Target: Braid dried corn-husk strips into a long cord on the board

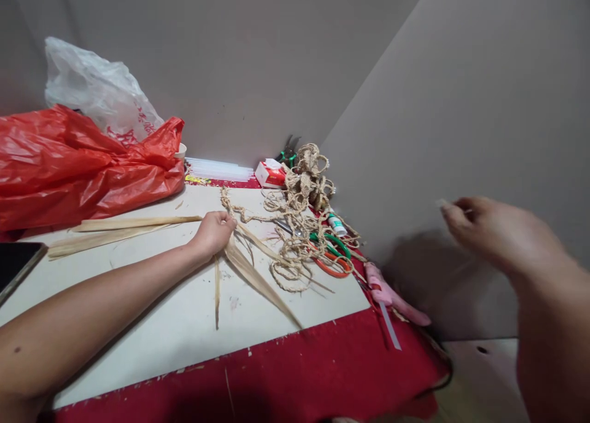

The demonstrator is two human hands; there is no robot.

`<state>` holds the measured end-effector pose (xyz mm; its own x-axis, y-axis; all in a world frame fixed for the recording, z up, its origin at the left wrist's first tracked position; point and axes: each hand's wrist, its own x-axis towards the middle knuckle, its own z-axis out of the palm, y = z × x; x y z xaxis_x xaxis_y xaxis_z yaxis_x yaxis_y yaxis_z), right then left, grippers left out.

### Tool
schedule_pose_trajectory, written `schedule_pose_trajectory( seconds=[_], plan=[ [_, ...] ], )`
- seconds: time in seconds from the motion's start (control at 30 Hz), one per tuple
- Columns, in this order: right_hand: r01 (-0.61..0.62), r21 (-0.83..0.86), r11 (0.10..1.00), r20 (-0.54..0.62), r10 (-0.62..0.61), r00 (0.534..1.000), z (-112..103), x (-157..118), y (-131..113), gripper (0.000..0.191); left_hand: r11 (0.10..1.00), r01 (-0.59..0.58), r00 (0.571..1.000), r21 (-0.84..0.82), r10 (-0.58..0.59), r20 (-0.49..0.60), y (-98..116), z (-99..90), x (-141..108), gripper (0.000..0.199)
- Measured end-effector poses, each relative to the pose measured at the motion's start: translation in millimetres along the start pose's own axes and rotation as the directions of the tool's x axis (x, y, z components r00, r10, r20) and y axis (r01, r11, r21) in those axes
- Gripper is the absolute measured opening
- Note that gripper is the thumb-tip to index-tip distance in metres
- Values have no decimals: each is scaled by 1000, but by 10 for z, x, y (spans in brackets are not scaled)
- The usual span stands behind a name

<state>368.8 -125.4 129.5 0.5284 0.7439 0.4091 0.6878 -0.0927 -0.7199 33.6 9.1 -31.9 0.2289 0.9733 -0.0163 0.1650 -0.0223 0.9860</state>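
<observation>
My left hand is closed on dry husk strips above the white board. Some strips fan out toward the board's front edge, others point left. A braided husk cord runs from beside that hand to a tangled pile of braid on the right. Raised off to the right, away from the board, my right hand has its fingers pinched together. A small pale scrap shows at its fingertips, too blurred to identify.
Red bag and clear bag stand back left, a dark device at left. Clear sticks, a red-white box, orange-handled scissors and a pink glue gun lie around the board; grey walls rise behind and right.
</observation>
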Motion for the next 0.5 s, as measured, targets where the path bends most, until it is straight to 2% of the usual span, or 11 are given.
schedule_pose_trajectory(
  seconds=[0.03,0.07,0.1,0.13,0.17,0.23,0.3,0.37,0.4,0.43,0.5],
  plan=[
    [-1,-142,990,-73,-10,997,-55,-20,-34,29,1000,8,1000,1,-8,6,11,-5,-3,20],
    [-28,-231,973,-86,9,996,-54,-83,-95,27,1000,17,1000,3,-17,15,23,-10,-6,20],
    [-22,-240,971,-46,11,999,6,-182,-178,21,1000,26,999,3,-26,25,34,-16,-9,20],
    [4,-176,984,45,4,999,124,-309,-273,14,999,35,999,-1,-35,37,45,-21,-12,20],
    [24,-96,995,156,-9,988,296,-455,-370,15,999,46,998,-6,-45,50,54,-26,-14,20],
    [26,14,1000,436,-29,899,760,-765,-534,20,998,57,996,-17,-56,69,64,-29,-17,20],
    [0,80,997,686,-56,725,1280,-1045,-618,25,999,47,997,-27,-45,68,63,-25,-18,20],
    [7,91,996,793,-77,604,1714,-1249,-628,25,999,30,999,-37,-28,44,51,-19,-21,19],
    [-14,106,994,805,-78,588,1864,-1315,-619,24,998,25,999,-49,-24,31,42,-17,-23,18],
    [-51,126,991,828,-77,555,1960,-1354,-612,27,997,26,999,-68,-25,22,33,-16,-25,17],
    [-141,169,975,863,-77,500,2002,-1358,-642,36,990,43,999,-134,-39,28,16,-16,-24,14]
  ],
)
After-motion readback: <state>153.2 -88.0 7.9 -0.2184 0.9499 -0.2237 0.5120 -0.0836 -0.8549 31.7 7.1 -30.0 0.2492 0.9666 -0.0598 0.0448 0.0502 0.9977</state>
